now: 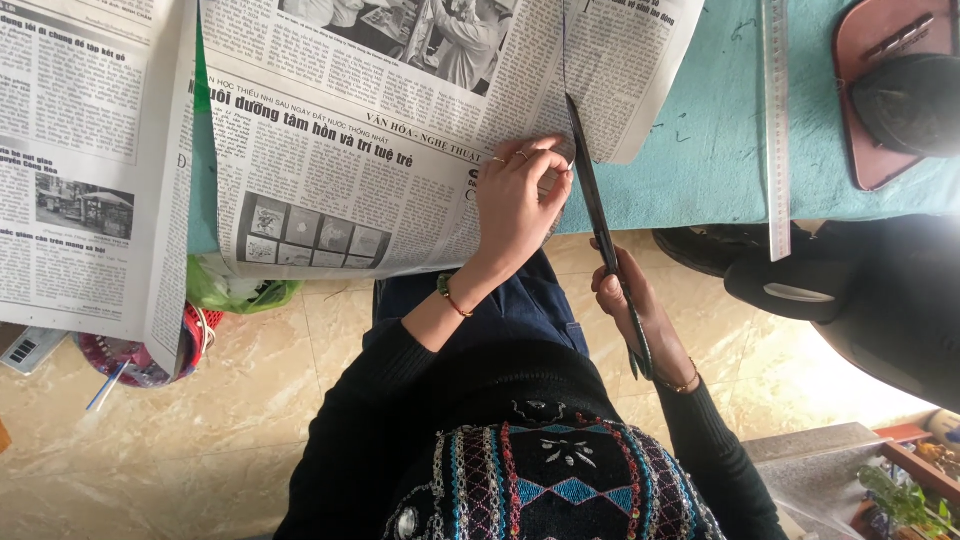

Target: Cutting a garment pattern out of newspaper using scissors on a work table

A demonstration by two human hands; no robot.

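My left hand (515,200) lies flat on the newspaper (400,130), fingers spread and pressing the sheet down near its lower right edge, right beside the cut line; that grip is apart, holding nothing, only pinning the paper. My right hand (635,310) is below the edge of the tabletop (700,150), its grip clamped on the dark handles of the scissors (600,215). The long blades point up and away from me, their tips already into the newspaper, with a thin slit running on above them toward the top of the sheet. The blades look nearly together.

The newspaper spreads over the teal tabletop and hangs past its near edge over my lap. A second newspaper sheet (90,160) lies to the left, partly overlapping the first. A long metal ruler (777,120) lies on the tabletop to the right, one end sticking out over the edge. Further right sits a pink tray (860,150) with a dark round object (915,100) on it. A red basket (185,350) stands on the tiled floor (250,420) at the left
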